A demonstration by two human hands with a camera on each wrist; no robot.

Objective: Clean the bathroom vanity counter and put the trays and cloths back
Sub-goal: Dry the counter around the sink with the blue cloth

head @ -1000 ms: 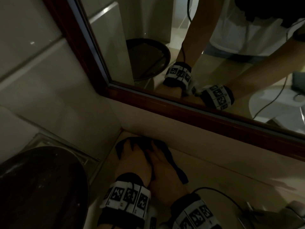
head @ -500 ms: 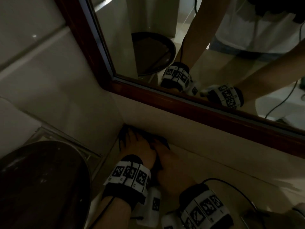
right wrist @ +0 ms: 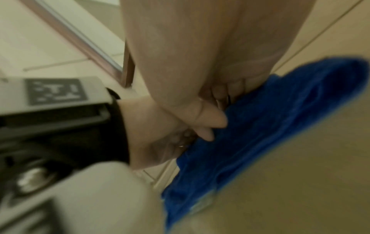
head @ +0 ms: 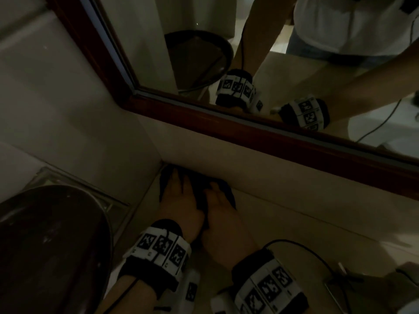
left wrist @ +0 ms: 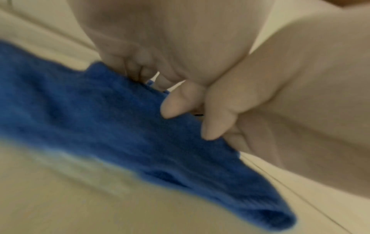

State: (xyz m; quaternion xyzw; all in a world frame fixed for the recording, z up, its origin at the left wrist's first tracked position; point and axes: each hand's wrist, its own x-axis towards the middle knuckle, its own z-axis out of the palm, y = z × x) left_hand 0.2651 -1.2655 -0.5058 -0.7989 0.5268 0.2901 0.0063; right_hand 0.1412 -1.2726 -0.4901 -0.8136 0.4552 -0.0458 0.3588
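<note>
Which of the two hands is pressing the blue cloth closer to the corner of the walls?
The left hand: it presses the blue cloth nearest the corner; the right hand lies beside it.

The cloth (head: 199,189) is pressed on the counter (head: 294,223) into the corner below the mirror (head: 249,53), right of the basin (head: 49,245).

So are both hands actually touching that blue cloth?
Touching: head view shows left hand and right hand pressing on the blue cloth.
</note>
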